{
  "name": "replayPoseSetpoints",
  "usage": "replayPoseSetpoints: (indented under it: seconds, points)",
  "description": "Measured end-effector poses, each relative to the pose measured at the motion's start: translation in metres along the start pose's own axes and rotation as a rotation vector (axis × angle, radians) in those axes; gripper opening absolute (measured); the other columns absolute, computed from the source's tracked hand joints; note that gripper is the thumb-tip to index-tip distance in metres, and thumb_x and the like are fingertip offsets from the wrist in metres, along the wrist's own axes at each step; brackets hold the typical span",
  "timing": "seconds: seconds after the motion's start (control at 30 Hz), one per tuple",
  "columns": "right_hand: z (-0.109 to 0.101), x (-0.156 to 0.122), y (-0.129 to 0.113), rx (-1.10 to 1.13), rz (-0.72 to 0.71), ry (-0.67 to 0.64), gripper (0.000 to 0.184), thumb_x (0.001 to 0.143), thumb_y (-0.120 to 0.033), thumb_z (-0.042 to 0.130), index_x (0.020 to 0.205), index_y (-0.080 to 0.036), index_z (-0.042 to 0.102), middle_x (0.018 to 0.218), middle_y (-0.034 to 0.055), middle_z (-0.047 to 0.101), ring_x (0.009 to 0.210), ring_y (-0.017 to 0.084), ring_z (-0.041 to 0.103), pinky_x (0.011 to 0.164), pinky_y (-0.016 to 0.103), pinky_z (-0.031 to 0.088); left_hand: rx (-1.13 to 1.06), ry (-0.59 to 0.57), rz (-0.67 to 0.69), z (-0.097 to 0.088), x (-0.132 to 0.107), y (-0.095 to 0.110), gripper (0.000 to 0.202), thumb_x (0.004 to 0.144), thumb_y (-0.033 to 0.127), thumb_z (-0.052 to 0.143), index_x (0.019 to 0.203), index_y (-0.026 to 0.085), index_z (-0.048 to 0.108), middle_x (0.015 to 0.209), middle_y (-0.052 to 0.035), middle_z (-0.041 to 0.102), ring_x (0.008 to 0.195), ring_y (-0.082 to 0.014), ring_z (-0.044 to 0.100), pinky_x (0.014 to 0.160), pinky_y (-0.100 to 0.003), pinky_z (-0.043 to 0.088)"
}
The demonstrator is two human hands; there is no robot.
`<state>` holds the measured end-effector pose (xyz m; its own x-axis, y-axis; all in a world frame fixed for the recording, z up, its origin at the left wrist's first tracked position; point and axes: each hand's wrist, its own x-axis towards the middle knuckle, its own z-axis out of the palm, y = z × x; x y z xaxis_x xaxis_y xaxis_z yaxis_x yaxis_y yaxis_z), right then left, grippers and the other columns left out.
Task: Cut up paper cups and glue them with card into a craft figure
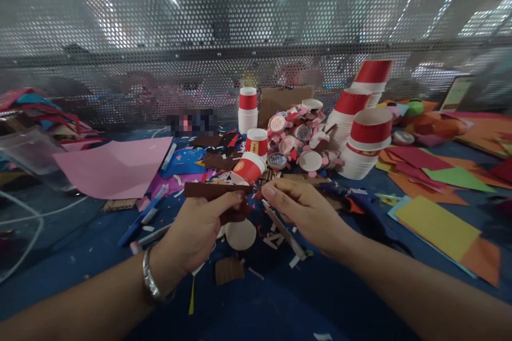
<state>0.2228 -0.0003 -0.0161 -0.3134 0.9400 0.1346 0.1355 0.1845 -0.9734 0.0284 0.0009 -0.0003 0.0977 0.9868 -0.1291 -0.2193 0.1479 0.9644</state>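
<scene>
The grip of the left hand (198,232) is closed, thumb over fingers, on a brown paper strip (206,191) whose straight upper edge juts out leftward, while that of the right hand (306,210) is pinched on a small brown scrap (258,195) just beside the strip's right end. The blue desk (296,303) gives its widest room between the forearms, with a pink sheet (120,168) and red-and-white cup stacks (366,144) farther back, left and right. Beneath the hands, a round-edged white disc (240,235) lies near a smaller cardboard piece (229,271).
</scene>
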Motion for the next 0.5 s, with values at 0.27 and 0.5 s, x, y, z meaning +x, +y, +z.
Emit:
replayPoseSetpoints:
  seconds: [0.27, 0.5]
  points:
    - [-0.0054, 0.0020, -0.0014, -0.217, -0.077, 0.038, 0.050, 0.100, -0.063, 0.051, 0.080, -0.019, 0.062, 0.072, -0.0021, 0.050, 0.068, 0.013, 0.045, 0.062, 0.028, 0.034, -0.028, -0.009, 0.045, 0.0021, -0.0005, 0.0036, 0.021, 0.071, 0.025, 0.085, 0.087, 0.015, 0.076, 0.082, -0.0041, 0.073, 0.072, -0.0162, 0.065, 0.063, -0.027, 0.054]
    - [-0.0049, -0.0005, -0.0040, -0.262, -0.040, -0.003, 0.050, 0.100, -0.064, 0.050, 0.078, -0.020, 0.060, 0.072, -0.0012, 0.051, 0.069, 0.014, 0.046, 0.062, 0.029, 0.034, -0.056, -0.010, 0.033, 0.0037, -0.0003, 0.0033, 0.017, 0.072, 0.025, 0.085, 0.084, 0.015, 0.077, 0.087, -0.0039, 0.075, 0.077, -0.0164, 0.066, 0.066, -0.026, 0.055]
